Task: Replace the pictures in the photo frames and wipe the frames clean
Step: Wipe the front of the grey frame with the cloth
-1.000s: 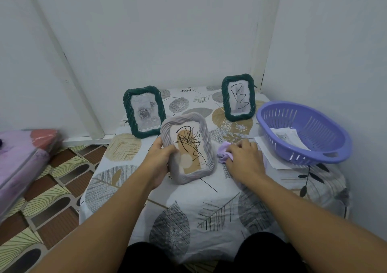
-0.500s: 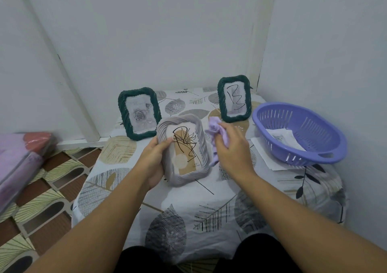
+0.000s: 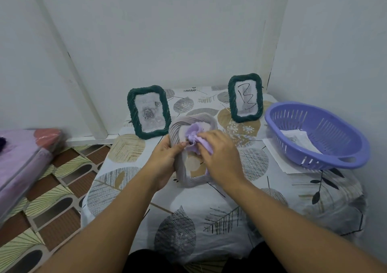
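the left hand grips the grey rope-textured oval photo frame by its left edge, propping it tilted on the leaf-patterned surface so the right hand, clutching the crumpled lilac cloth, can rub its glass.

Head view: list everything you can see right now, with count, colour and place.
grey frame: 1, grey, table centre, held tilted
cloth: 1, lilac, pressed on the grey frame's front
green frames: 2, dark green, upright at the table's back, left and right
basket: 1, purple, table's right side
papers: white, one in the basket, more under it
tablecloth: 1, white with leaf print
bundle: pink-purple, far left
left hand: grips the grey frame's left edge
right hand: holds the cloth
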{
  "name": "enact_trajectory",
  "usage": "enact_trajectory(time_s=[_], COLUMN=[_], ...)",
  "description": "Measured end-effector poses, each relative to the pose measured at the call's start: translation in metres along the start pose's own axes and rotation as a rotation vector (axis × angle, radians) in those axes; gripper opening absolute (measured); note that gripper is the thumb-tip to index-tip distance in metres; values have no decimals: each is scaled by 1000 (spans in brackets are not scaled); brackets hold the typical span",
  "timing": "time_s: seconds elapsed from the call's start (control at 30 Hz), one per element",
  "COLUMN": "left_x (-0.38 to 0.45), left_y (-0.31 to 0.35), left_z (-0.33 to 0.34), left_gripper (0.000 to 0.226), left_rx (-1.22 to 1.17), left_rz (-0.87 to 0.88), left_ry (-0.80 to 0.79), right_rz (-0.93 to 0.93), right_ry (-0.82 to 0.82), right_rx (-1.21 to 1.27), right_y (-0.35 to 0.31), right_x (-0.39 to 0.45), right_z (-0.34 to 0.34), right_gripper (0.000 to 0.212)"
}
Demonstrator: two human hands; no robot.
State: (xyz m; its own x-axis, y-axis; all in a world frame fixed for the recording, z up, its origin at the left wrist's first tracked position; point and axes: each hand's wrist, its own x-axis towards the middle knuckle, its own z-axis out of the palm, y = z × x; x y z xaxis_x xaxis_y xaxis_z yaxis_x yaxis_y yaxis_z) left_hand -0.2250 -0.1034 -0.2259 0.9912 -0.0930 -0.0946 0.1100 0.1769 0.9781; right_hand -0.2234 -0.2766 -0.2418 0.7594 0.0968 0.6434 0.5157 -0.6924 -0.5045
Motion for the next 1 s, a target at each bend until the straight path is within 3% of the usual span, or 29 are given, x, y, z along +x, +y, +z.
enact_trajectory(time_s=[0.1, 0.27, 0.47, 0.63, 0.83, 1.0], left_x=[0, -1, -7, -4, -5, -6], left_y=[-2, -2, -2, -5, -5, -7], left_z=[-2, -1, -2, -4, -4, -5], left_gripper=[30, 33, 31, 35, 33, 32], left_rx=[4, 15, -2, -6, -6, 12], left_rz=[5, 22, 25, 19, 21, 24], left_ry=[5, 13, 4, 20, 13, 18], right_rz=[-80, -35, -146, -28, -84, 17], right_ry=[-30, 86, 10, 90, 24, 114], right_rx=[-65, -41, -72, -56, -72, -33], right_y=[2, -1, -2, -4, -3, -8], right_x=[-8, 20, -8, 19, -3, 17], right_z=[-2, -5, -1, -4, 3, 0], right_gripper=[22, 19, 20, 18, 21, 18])
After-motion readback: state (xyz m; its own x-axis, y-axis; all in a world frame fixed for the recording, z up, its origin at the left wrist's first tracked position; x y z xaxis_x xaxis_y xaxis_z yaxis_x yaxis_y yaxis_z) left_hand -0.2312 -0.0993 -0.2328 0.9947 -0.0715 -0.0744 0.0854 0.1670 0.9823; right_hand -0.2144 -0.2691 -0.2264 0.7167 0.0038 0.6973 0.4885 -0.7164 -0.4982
